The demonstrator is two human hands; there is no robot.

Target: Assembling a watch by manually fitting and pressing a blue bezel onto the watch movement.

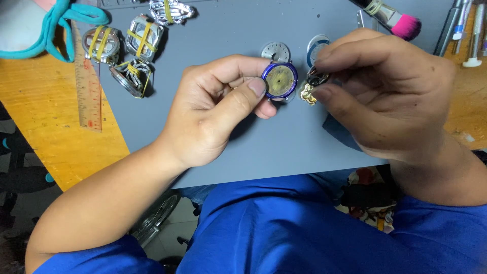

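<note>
My left hand (213, 109) pinches a small round watch part with a blue rim and a dull brass face (280, 79) between thumb and fingers, held just above the grey mat (284, 147). My right hand (390, 89) sits right beside it, fingertips closed on a small dark piece (317, 77). A small gold-coloured part (308, 94) shows just below those fingertips. Whether it lies on the mat or hangs from the dark piece is unclear.
On the mat behind lie a silver toothed disc (276, 52) and a round glass-like disc (317, 46). Several watch cases bound with yellow rubber bands (133, 48) sit at the far left, next to a ruler (88, 83). A pink brush (395, 19) and tools (469, 33) rest far right.
</note>
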